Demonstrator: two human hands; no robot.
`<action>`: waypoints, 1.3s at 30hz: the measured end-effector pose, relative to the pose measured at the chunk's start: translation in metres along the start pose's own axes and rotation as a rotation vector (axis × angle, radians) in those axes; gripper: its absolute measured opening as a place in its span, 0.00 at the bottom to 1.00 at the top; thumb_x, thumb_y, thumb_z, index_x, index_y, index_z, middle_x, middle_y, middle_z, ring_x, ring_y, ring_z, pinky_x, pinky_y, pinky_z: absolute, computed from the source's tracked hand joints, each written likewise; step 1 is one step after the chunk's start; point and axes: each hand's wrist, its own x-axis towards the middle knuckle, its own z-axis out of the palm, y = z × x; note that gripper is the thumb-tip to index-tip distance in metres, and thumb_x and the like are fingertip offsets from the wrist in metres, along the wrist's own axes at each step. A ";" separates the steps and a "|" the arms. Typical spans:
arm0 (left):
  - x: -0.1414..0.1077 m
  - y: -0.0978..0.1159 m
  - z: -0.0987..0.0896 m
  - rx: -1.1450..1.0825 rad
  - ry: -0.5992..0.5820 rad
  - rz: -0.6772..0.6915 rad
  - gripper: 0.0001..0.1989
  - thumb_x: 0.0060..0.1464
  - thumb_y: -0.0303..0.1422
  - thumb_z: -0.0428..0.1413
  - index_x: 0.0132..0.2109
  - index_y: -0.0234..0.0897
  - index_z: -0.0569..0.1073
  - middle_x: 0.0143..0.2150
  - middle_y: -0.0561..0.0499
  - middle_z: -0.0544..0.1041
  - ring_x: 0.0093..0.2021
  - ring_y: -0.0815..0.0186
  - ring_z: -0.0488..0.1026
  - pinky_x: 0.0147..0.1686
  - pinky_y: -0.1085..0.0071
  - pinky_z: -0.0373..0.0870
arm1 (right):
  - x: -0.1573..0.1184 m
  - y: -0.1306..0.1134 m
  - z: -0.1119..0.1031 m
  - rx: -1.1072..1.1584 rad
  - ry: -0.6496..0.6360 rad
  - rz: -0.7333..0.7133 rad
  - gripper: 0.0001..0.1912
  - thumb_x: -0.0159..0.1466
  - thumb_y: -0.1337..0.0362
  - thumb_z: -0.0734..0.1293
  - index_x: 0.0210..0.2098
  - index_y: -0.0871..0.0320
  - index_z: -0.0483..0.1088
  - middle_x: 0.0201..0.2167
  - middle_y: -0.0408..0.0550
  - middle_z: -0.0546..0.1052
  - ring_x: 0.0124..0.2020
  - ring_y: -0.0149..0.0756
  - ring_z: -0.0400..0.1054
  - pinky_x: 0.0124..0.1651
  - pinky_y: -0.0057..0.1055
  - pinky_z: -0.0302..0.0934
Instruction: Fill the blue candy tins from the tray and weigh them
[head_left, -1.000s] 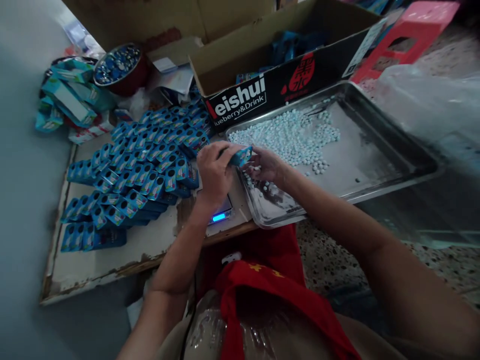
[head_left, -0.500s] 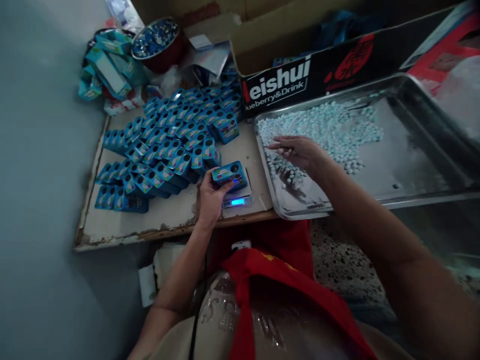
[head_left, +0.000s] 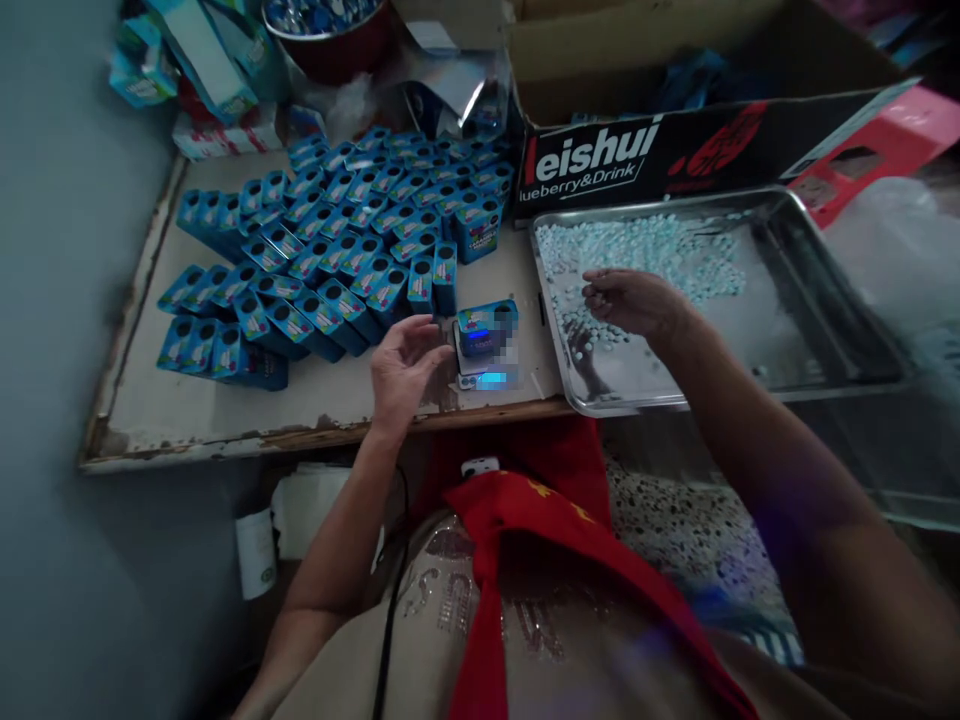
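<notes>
A small blue candy box (head_left: 480,320) stands on a small digital scale (head_left: 469,381) with a lit blue display. Just left of it, my left hand (head_left: 405,370) is open, thumb and fingers apart, holding nothing. Over the left part of a metal tray (head_left: 675,385), my right hand (head_left: 630,300) has its fingers drawn together; whatever they may hold is too small to make out. Small pale-blue round candies (head_left: 660,245) are spread in the tray beneath and beyond that hand. Several rows of similar blue boxes (head_left: 341,250), with round dark holes on top, crowd the table left of the scale.
A black cardboard carton (head_left: 592,165) stands behind the tray. At the back left are a dark red bowl (head_left: 330,55) of shiny blue pieces and larger turquoise cartons (head_left: 202,60). A wall (head_left: 52,330) borders the left side, and the table's worn wooden edge (head_left: 300,438) runs in front.
My left hand has let go of the box on the scale and moved left, opening. My right hand's fingers have drawn from outstretched to bunched over the candies. The view has shifted.
</notes>
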 end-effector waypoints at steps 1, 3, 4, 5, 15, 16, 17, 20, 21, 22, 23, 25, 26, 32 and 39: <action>-0.004 0.003 -0.009 0.040 0.027 -0.010 0.25 0.52 0.38 0.76 0.55 0.41 0.82 0.48 0.48 0.86 0.52 0.59 0.86 0.60 0.60 0.84 | -0.006 -0.005 0.000 -0.015 -0.018 0.006 0.12 0.68 0.78 0.72 0.33 0.56 0.74 0.24 0.40 0.72 0.22 0.23 0.62 0.26 0.18 0.58; -0.012 0.009 -0.023 0.079 0.104 -0.038 0.18 0.54 0.37 0.74 0.50 0.40 0.82 0.44 0.49 0.86 0.46 0.62 0.85 0.52 0.65 0.84 | -0.017 -0.015 0.001 -0.036 -0.019 -0.014 0.11 0.70 0.79 0.69 0.36 0.58 0.75 0.25 0.41 0.73 0.23 0.23 0.62 0.26 0.18 0.57; -0.015 0.011 -0.029 0.079 0.150 -0.043 0.16 0.55 0.37 0.74 0.49 0.40 0.82 0.43 0.49 0.85 0.43 0.63 0.85 0.49 0.67 0.84 | -0.023 -0.019 0.003 -0.052 -0.012 -0.027 0.11 0.71 0.80 0.67 0.37 0.60 0.76 0.24 0.42 0.73 0.23 0.23 0.63 0.27 0.18 0.57; -0.017 0.014 -0.032 0.073 0.192 -0.039 0.14 0.56 0.36 0.73 0.48 0.40 0.82 0.42 0.50 0.85 0.42 0.64 0.84 0.47 0.69 0.83 | -0.028 -0.022 0.006 -0.078 -0.002 -0.035 0.12 0.72 0.80 0.66 0.38 0.61 0.77 0.24 0.42 0.74 0.24 0.23 0.65 0.28 0.18 0.58; -0.027 0.030 -0.048 0.150 0.287 -0.003 0.12 0.57 0.29 0.72 0.47 0.42 0.81 0.39 0.53 0.85 0.40 0.65 0.83 0.45 0.70 0.81 | -0.046 -0.022 0.037 -0.216 -0.028 -0.043 0.15 0.77 0.76 0.65 0.34 0.61 0.75 0.22 0.46 0.75 0.22 0.24 0.63 0.24 0.17 0.57; -0.028 0.030 -0.048 0.155 0.285 -0.005 0.13 0.57 0.28 0.72 0.47 0.43 0.81 0.39 0.53 0.85 0.41 0.65 0.84 0.46 0.70 0.82 | -0.046 -0.022 0.038 -0.201 -0.022 -0.049 0.16 0.77 0.76 0.64 0.33 0.61 0.75 0.21 0.45 0.74 0.21 0.24 0.60 0.23 0.17 0.55; -0.029 0.031 -0.049 0.158 0.283 -0.004 0.13 0.57 0.28 0.72 0.47 0.43 0.81 0.39 0.53 0.85 0.41 0.65 0.84 0.46 0.70 0.82 | -0.045 -0.022 0.039 -0.186 -0.013 -0.056 0.16 0.77 0.76 0.64 0.32 0.61 0.74 0.21 0.45 0.73 0.20 0.24 0.60 0.23 0.17 0.55; -0.030 0.032 -0.048 0.177 0.266 0.002 0.14 0.56 0.28 0.72 0.48 0.43 0.81 0.40 0.53 0.85 0.40 0.66 0.83 0.45 0.70 0.81 | -0.041 -0.025 0.042 -0.159 0.009 -0.061 0.14 0.72 0.79 0.66 0.31 0.59 0.73 0.23 0.46 0.75 0.23 0.26 0.65 0.26 0.18 0.59; -0.030 0.032 -0.046 0.189 0.258 0.000 0.14 0.56 0.28 0.72 0.48 0.44 0.81 0.40 0.53 0.85 0.41 0.66 0.83 0.45 0.70 0.81 | -0.041 -0.025 0.042 -0.152 0.023 -0.061 0.14 0.70 0.81 0.67 0.32 0.59 0.73 0.25 0.46 0.76 0.25 0.26 0.67 0.28 0.19 0.60; -0.029 0.033 -0.045 0.201 0.245 -0.003 0.15 0.56 0.29 0.73 0.48 0.44 0.81 0.41 0.53 0.85 0.41 0.65 0.83 0.46 0.69 0.81 | -0.040 -0.026 0.042 -0.143 0.038 -0.059 0.14 0.68 0.82 0.66 0.33 0.59 0.74 0.26 0.46 0.77 0.26 0.27 0.68 0.29 0.19 0.61; -0.028 0.034 -0.043 0.210 0.229 -0.007 0.15 0.55 0.29 0.73 0.49 0.44 0.81 0.41 0.53 0.85 0.42 0.65 0.84 0.47 0.68 0.82 | -0.040 -0.027 0.041 -0.134 0.047 -0.055 0.14 0.68 0.83 0.66 0.34 0.59 0.74 0.27 0.47 0.77 0.27 0.27 0.68 0.29 0.20 0.61; -0.027 0.035 -0.038 0.217 0.194 -0.010 0.16 0.56 0.31 0.73 0.49 0.44 0.81 0.42 0.53 0.85 0.44 0.63 0.84 0.50 0.66 0.83 | -0.041 -0.028 0.039 -0.110 0.050 -0.056 0.15 0.69 0.84 0.64 0.35 0.60 0.76 0.27 0.47 0.77 0.27 0.26 0.67 0.30 0.21 0.60; -0.026 0.036 -0.036 0.217 0.176 -0.013 0.16 0.56 0.32 0.74 0.50 0.44 0.81 0.42 0.53 0.85 0.44 0.62 0.84 0.51 0.65 0.83 | -0.041 -0.029 0.036 -0.103 0.042 -0.062 0.16 0.70 0.83 0.63 0.35 0.61 0.77 0.27 0.46 0.76 0.27 0.25 0.66 0.30 0.22 0.59; -0.021 0.031 -0.020 0.212 0.100 -0.070 0.23 0.54 0.34 0.75 0.55 0.44 0.79 0.44 0.52 0.84 0.47 0.61 0.84 0.54 0.64 0.83 | -0.045 -0.028 0.026 -0.198 -0.063 -0.097 0.15 0.76 0.76 0.68 0.34 0.55 0.80 0.27 0.44 0.76 0.29 0.27 0.65 0.29 0.21 0.61; -0.016 0.026 -0.002 0.197 0.034 -0.141 0.25 0.52 0.34 0.75 0.56 0.43 0.80 0.46 0.51 0.85 0.50 0.58 0.84 0.56 0.61 0.81 | -0.056 -0.038 0.049 -0.203 -0.245 -0.165 0.14 0.75 0.78 0.67 0.37 0.60 0.80 0.25 0.44 0.77 0.24 0.24 0.64 0.28 0.21 0.61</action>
